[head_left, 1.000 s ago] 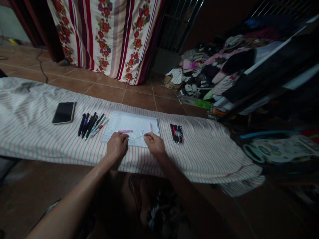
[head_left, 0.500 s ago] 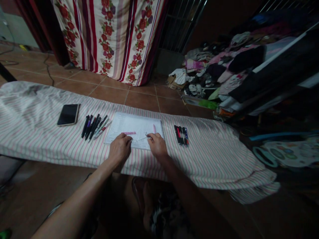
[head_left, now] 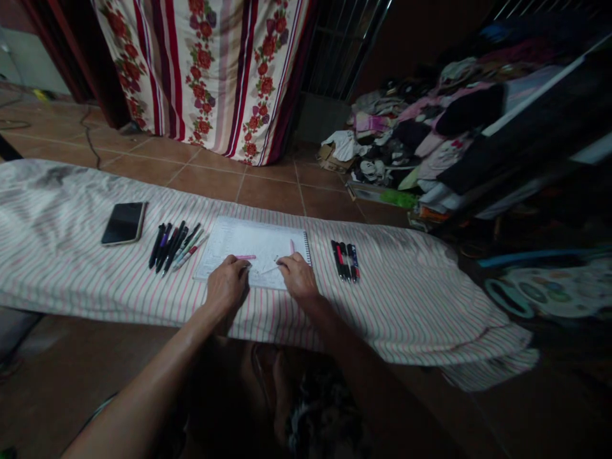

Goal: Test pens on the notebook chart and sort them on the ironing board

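A spiral notebook (head_left: 258,234) with writing on its page lies on the striped cloth, under both hands. My left hand (head_left: 226,282) is at its lower left, fingertips pinched on something small that I cannot make out. A pink pen part (head_left: 247,257) lies just beyond those fingers. At the notebook's lower right, my right hand (head_left: 299,276) has thumb and fingers closed on a thin whitish rod (head_left: 270,268), which slants down to the left over the page. Another pink pen part (head_left: 292,245) rests near the spiral binding, just above the right hand.
Several pens (head_left: 173,245) lie in a loose group left of the notebook, with a phone (head_left: 124,223) beyond them. More pens (head_left: 346,261) lie side by side to the right. A striped cloth (head_left: 411,287) covers the long surface. A clothes pile (head_left: 415,127) stands behind at right.
The view has shifted slightly, so the things on the cloth appear a little further left. Both hands keep nearly the same pose over the notebook.
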The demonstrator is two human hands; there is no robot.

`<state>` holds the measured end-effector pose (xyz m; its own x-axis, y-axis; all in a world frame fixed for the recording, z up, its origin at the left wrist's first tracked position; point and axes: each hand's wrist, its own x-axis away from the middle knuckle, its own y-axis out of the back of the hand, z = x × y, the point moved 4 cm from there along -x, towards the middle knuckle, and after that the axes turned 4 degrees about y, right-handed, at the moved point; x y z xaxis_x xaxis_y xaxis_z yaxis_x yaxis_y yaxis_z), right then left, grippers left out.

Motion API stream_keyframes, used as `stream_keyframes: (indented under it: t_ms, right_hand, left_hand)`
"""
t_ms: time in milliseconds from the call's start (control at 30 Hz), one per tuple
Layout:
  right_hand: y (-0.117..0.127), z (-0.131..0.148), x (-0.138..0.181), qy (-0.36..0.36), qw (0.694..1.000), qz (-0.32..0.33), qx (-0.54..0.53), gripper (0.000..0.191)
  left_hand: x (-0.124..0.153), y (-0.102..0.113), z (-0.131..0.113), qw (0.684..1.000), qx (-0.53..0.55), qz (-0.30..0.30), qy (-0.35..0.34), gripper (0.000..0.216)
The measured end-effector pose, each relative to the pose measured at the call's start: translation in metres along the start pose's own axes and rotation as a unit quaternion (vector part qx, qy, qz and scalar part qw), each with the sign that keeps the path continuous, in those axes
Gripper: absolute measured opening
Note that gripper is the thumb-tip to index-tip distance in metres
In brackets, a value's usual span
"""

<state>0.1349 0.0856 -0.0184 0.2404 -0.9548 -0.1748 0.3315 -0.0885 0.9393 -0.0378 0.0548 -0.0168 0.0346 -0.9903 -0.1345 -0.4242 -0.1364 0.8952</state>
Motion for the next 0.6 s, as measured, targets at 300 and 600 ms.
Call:
stream_keyframes:
  t_ms: [300, 600]
  right_hand:
    - [-0.0008, -0.0026, 0.001, 0.028, 0.999, -0.016, -0.004, 0.017]
    - [-0.001, -0.0057, 0.0015, 0.052, 0.998, -0.027, -0.01, 0.016]
  left_hand:
    - [-0.0013, -0.0008, -0.0007, 1.0, -0.002, -0.014, -0.02, 0.025]
    - [-0.0013, -0.0009, -0.0074, 0.999, -0.004, 0.016, -0.047, 0.023]
